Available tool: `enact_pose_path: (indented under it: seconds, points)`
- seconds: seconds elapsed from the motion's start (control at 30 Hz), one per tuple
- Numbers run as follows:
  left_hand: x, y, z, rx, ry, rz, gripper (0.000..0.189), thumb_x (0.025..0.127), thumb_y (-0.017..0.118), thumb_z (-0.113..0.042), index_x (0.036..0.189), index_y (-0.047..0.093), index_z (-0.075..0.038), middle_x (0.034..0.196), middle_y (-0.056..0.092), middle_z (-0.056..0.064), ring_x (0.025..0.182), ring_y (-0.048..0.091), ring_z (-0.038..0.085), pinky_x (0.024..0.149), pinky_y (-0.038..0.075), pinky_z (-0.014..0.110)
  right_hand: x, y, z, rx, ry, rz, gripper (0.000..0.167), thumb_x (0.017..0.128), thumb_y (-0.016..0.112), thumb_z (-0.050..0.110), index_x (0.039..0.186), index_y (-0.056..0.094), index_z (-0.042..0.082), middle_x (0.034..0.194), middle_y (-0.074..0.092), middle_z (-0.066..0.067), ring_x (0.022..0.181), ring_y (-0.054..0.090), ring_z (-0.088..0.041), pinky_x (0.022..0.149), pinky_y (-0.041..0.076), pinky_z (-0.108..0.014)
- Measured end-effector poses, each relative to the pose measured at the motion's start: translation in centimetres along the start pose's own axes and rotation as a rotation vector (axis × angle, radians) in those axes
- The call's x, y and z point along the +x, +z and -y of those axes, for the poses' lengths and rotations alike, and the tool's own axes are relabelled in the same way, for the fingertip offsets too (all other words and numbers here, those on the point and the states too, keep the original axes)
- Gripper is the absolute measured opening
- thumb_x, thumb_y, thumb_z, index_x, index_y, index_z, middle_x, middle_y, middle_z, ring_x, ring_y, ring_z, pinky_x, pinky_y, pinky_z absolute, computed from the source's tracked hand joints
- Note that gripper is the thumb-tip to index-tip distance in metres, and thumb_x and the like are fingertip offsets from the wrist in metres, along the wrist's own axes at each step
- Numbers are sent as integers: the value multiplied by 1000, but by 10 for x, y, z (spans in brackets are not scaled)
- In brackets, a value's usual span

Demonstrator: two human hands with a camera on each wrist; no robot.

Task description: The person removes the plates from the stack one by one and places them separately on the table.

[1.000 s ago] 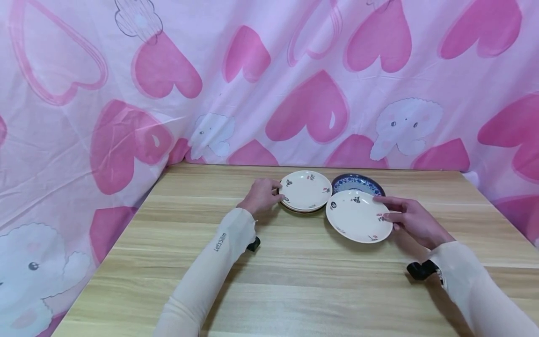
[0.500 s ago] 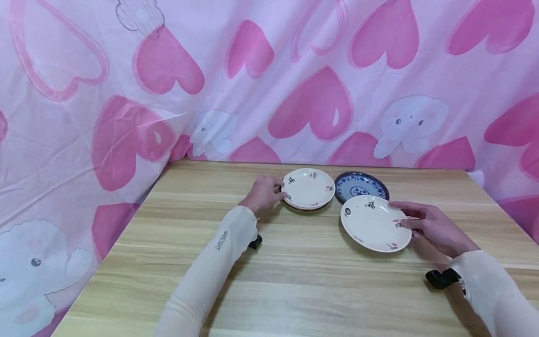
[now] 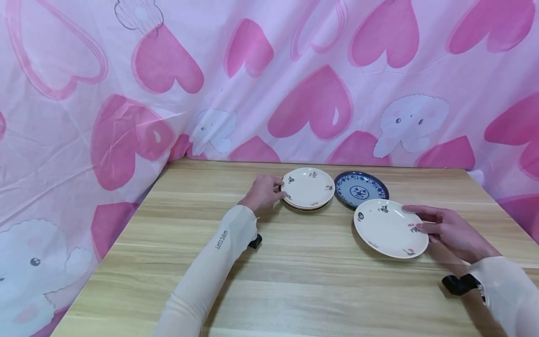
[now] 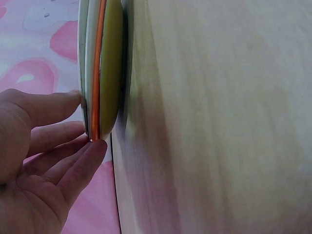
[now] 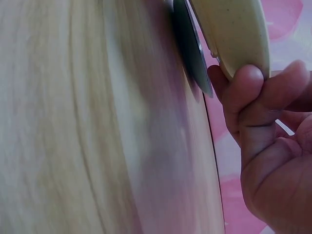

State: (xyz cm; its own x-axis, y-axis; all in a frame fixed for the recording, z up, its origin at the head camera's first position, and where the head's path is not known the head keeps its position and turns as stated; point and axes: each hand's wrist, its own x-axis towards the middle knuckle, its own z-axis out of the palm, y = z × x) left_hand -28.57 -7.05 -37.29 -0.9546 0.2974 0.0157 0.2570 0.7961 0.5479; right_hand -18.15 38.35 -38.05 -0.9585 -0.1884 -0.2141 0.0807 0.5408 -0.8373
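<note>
My right hand (image 3: 459,234) pinches the rim of a white plate (image 3: 390,228) with small dark and pink motifs, thumb on top and fingers beneath. In the right wrist view this plate (image 5: 239,34) is held above the table, slightly tilted. At the left rim of a stack of plates (image 3: 308,188), my left hand (image 3: 263,193) holds the edge between thumb and fingertips. A similar white plate tops that stack; in the left wrist view an orange-rimmed plate (image 4: 99,73) shows beneath. A blue patterned plate (image 3: 361,188) lies right of the stack, its front edge partly covered by the held plate.
The wooden table (image 3: 269,281) runs back to a pink curtain (image 3: 248,107) with hearts. More curtain hangs along the left side. A black wrist device (image 3: 461,284) sits below the right sleeve.
My right hand has carried the white plate rightward and toward me, uncovering most of the blue plate. My left hand stays at the stack's rim. The head view has shifted slightly.
</note>
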Motion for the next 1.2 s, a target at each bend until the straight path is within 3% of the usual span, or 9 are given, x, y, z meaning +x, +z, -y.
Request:
enact_pose_path:
  seconds: [0.2, 0.5, 0.77, 1.03, 1.2]
  points:
    - [0, 0, 1, -12, 2, 6, 38, 92, 73, -22, 128, 69, -9, 132, 69, 10, 120, 62, 21, 105, 51, 34, -4, -5, -6, 50, -22, -4, 51, 100, 56, 4, 148, 50, 19, 113, 59, 33, 75, 52, -11, 57, 43, -21]
    - [-1, 0, 0, -17, 0, -3, 39, 91, 75, -23, 127, 69, -10, 132, 69, 10, 123, 61, 23, 108, 49, 35, -12, -14, -18, 16, -10, -24, 50, 100, 58, 8, 147, 52, 25, 111, 57, 37, 78, 54, -10, 59, 45, -21]
    - [-2, 1, 2, -6, 17, -12, 39, 91, 75, -24, 126, 70, -9, 131, 69, 10, 125, 61, 25, 111, 47, 38, -17, -19, -32, 63, -24, -34, 51, 97, 60, 3, 132, 61, 40, 108, 60, 35, 66, 50, -11, 52, 43, -24]
    - [-1, 0, 1, 0, 25, -21, 35, 91, 75, -23, 123, 72, -10, 124, 72, 8, 108, 61, 21, 100, 52, 35, -15, -17, -34, 30, 5, -32, 47, 101, 57, 7, 139, 58, 34, 105, 61, 31, 69, 53, -13, 55, 45, -23]
    - [-2, -1, 2, -1, 25, -22, 36, 91, 75, -23, 124, 71, -9, 127, 72, 9, 115, 62, 22, 105, 50, 36, -14, -14, -32, 17, 8, -26, 45, 100, 59, 8, 139, 58, 31, 106, 60, 33, 70, 55, -13, 56, 48, -23]
